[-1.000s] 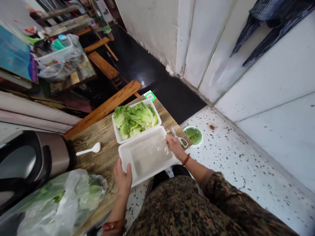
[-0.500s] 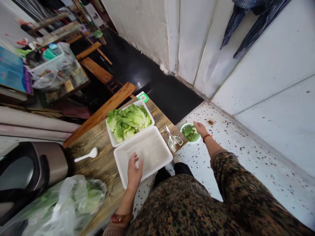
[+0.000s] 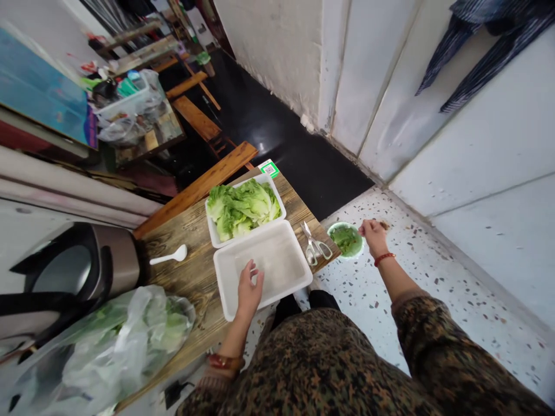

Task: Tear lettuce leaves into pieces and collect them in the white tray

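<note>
My left hand (image 3: 250,290) hovers over the near white plastic tray (image 3: 284,261), thumb and fingers apart, holding nothing. Green lettuce leaves (image 3: 243,209) fill a second white tray (image 3: 211,234) just behind it. Out past the table's right corner, my right hand (image 3: 373,237) has its fingers curled together; whether anything is in them is hidden. Beside its fingertips, lower down on the floor, is a pale green round container (image 3: 362,247) with leafy scraps (image 3: 346,238) inside. Scissors (image 3: 315,245) lie on the table between the trays and that container.
On the wooden table (image 3: 199,277) are a white spoon (image 3: 170,255), a dark rice cooker (image 3: 115,260) and a clear plastic bag (image 3: 130,346) of greens. A QR code card (image 3: 269,169) lies at the far corner. A wooden bench (image 3: 208,182) stands behind; a wall (image 3: 481,156) rises at right.
My right hand has drawn slightly away from the container, and its fingers have curled in. My left hand stays over the near tray. The whole view has shifted a little.
</note>
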`<state>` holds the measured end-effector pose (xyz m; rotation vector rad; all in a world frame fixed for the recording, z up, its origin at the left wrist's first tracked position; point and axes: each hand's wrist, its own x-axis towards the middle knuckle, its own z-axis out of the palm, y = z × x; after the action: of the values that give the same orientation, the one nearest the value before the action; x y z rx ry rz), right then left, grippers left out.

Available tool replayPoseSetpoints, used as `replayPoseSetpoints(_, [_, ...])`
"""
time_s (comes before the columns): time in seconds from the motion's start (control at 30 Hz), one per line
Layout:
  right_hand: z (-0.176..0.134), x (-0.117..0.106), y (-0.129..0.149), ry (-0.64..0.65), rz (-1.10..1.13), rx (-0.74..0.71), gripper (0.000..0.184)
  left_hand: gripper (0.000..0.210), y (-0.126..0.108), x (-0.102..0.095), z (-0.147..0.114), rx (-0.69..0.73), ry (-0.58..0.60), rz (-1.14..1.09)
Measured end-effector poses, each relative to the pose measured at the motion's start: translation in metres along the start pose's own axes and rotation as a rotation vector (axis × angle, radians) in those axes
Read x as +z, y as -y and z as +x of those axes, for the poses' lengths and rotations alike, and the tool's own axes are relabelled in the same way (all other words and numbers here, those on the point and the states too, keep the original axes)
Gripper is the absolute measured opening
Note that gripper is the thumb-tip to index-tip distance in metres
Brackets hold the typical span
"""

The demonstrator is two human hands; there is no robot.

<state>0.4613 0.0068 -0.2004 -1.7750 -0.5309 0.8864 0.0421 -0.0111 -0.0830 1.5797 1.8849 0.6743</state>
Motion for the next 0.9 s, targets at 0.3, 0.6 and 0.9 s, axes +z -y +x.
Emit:
replayPoseSetpoints(0.3, [-0.132,0.118,0.119,0.536,-0.098,-0.359,0.028,0.054,0.010,0.003,-0.003,-0.058,-0.026,-0.035])
replayPoseSetpoints(0.6, [-0.160,0.172,0.086,0.949,-0.419,-0.822,0.048,0.056,0.025,-0.013,-0.008,-0.102,-0.020,-0.090])
replayPoseSetpoints(0.9, [-0.095,0.111,0.012,0.494,-0.815,-0.495,0.055,0.051,0.045,-0.024,-0.008,-0.165,-0.024,-0.162])
